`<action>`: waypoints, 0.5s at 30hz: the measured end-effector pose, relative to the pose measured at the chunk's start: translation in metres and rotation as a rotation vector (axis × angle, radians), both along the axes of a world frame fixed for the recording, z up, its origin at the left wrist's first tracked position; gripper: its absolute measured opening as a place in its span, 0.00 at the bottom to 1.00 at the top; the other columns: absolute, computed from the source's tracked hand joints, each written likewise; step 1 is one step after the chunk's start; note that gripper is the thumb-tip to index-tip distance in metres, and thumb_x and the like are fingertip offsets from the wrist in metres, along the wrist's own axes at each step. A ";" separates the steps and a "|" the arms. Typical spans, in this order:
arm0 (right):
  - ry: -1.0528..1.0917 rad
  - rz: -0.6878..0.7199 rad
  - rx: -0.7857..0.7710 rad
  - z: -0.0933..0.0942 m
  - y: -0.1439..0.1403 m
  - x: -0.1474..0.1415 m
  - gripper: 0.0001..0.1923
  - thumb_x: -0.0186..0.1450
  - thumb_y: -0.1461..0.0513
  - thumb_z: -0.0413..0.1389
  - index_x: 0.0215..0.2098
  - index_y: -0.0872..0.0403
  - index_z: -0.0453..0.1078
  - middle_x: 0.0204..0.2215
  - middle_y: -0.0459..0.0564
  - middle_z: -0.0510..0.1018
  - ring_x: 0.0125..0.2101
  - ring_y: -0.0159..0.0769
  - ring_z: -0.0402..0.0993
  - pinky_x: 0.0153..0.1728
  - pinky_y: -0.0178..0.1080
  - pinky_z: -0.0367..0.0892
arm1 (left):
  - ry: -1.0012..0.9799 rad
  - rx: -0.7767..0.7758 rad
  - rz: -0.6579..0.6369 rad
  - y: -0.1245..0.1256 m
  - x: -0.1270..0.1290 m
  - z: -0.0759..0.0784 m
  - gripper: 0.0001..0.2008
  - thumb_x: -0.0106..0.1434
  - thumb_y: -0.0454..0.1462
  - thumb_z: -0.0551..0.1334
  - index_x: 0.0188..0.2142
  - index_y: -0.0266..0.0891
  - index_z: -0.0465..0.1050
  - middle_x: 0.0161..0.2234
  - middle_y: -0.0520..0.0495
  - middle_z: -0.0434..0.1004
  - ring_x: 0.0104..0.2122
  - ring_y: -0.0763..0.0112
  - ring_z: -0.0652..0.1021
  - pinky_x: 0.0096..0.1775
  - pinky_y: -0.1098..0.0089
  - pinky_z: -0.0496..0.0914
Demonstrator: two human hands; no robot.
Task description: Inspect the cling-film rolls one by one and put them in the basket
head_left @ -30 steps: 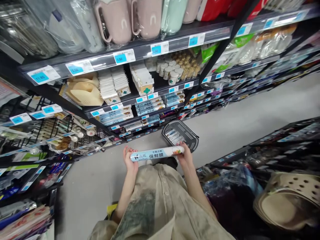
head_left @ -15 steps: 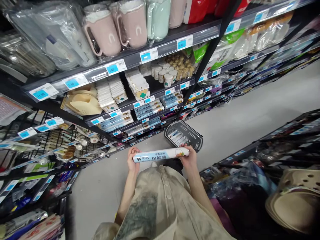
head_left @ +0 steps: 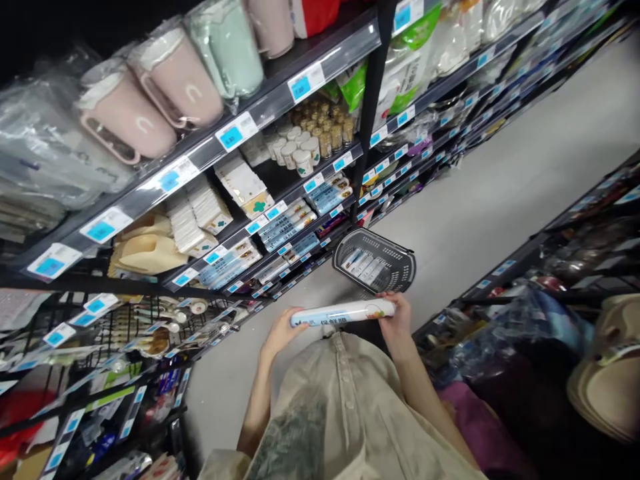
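Note:
A long box-like roll of cling film [head_left: 345,312], white and pale blue with dark lettering, lies roughly level in front of my body. Its left end is in my left hand [head_left: 283,331], with the fingers closed round it. My right hand [head_left: 397,317] grips the other end, beside a printed picture of food. Just beyond my right hand, a dark grey shopping basket [head_left: 406,267] stands on the floor. Several white and blue packages [head_left: 369,269] lie in the basket.
Shelving with blue price tags [head_left: 305,85] rises ahead, holding plastic-wrapped pink mugs [head_left: 127,117], wooden toothpick tubs [head_left: 325,127] and more cling film rolls [head_left: 287,227]. Hanging utensils [head_left: 173,320] are at left. Beige clogs [head_left: 607,387] sit at right. Grey floor [head_left: 490,173] runs up the aisle.
The view has turned and tilted. The cling film and both hands appear farther right, and the roll's lettering has rotated partly away. Both hands keep their hold.

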State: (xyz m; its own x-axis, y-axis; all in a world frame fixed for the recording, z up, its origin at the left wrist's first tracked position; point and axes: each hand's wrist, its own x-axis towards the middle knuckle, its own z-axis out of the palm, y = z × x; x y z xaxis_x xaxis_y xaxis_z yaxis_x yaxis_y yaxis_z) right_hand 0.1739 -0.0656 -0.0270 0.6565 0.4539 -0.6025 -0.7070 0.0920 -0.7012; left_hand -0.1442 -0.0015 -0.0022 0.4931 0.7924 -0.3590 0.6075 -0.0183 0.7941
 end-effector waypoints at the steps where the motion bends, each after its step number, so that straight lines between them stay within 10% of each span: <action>1: 0.047 -0.046 -0.001 0.001 -0.001 0.003 0.13 0.44 0.65 0.59 0.26 0.51 0.60 0.24 0.39 0.69 0.26 0.30 0.71 0.31 0.35 0.74 | 0.047 -0.002 -0.086 0.003 0.005 -0.001 0.23 0.62 0.46 0.69 0.55 0.41 0.76 0.53 0.41 0.77 0.53 0.57 0.76 0.58 0.59 0.67; 7: 0.085 -0.114 0.018 -0.005 0.002 0.033 0.15 0.42 0.69 0.60 0.24 0.52 0.59 0.22 0.38 0.70 0.25 0.29 0.72 0.34 0.34 0.75 | 0.293 0.026 -0.480 0.016 0.079 -0.010 0.34 0.63 0.43 0.69 0.66 0.41 0.64 0.60 0.38 0.72 0.59 0.51 0.73 0.61 0.52 0.65; 15: 0.191 -0.258 -0.157 -0.037 0.056 0.103 0.13 0.46 0.69 0.59 0.26 0.52 0.60 0.23 0.39 0.72 0.26 0.30 0.73 0.30 0.33 0.73 | 0.330 0.148 -0.594 0.058 0.203 -0.019 0.30 0.73 0.46 0.56 0.71 0.43 0.56 0.62 0.38 0.68 0.61 0.53 0.69 0.61 0.52 0.64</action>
State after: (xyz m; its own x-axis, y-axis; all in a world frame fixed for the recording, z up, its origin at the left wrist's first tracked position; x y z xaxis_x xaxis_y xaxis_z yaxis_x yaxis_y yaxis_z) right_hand 0.2771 -0.0094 -0.0639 0.6063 0.1805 -0.7745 -0.7943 0.1861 -0.5784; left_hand 0.0589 0.0561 -0.0214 0.7419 0.4744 -0.4738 0.6704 -0.5166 0.5326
